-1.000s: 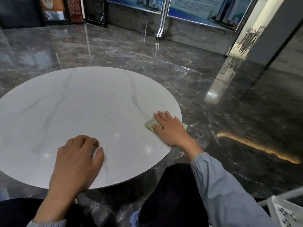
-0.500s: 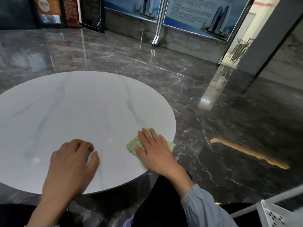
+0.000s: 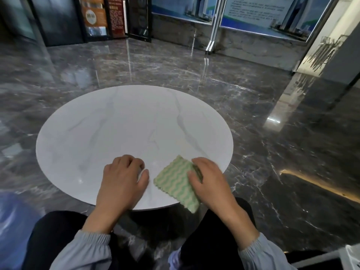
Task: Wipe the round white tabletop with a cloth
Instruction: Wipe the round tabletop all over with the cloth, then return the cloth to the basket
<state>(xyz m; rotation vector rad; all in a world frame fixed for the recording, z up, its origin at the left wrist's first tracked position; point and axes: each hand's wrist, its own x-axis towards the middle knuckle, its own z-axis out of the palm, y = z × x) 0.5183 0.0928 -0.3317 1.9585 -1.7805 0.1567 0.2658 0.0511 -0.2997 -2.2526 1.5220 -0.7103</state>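
**Two hands and one wavy-striped cloth at the near rim of a round tabletop**

Two pale grey-blue sleeves (image 3: pixel 85 250) with gathered elastic cuffs come in from the bottom, above dark trousers (image 3: pixel 58 230).

The left hand (image 3: pixel 122 180) rests on the tabletop (image 3: pixel 126 129) close to its near edge. Its fingers are curled under at the knuckles, the thumb is spread to the side, and it holds nothing.

Just beside it, the right hand (image 3: pixel 210 180) grips the cloth (image 3: pixel 175 184). The thumb lies on top and the fingers are curled round the cloth's far right edge.

The cloth is a roughly square, thin piece, cream with green wavy stripes and a zigzag-cut border. It lies on the near right part of the tabletop between the two hands. Its nearest corner hangs out past the rim.

The tabletop is a flat white disc with a smooth, slightly glossy marble look. Faint grey veins run across it, and small light glints show near the left hand.

Around it spreads a polished dark grey stone floor (image 3: pixel 272 172), veined in white and mirror-bright with reflections.

Farthest back stand framed blue-and-white poster panels (image 3: pixel 263 12) on shiny metal posts (image 3: pixel 214 22).
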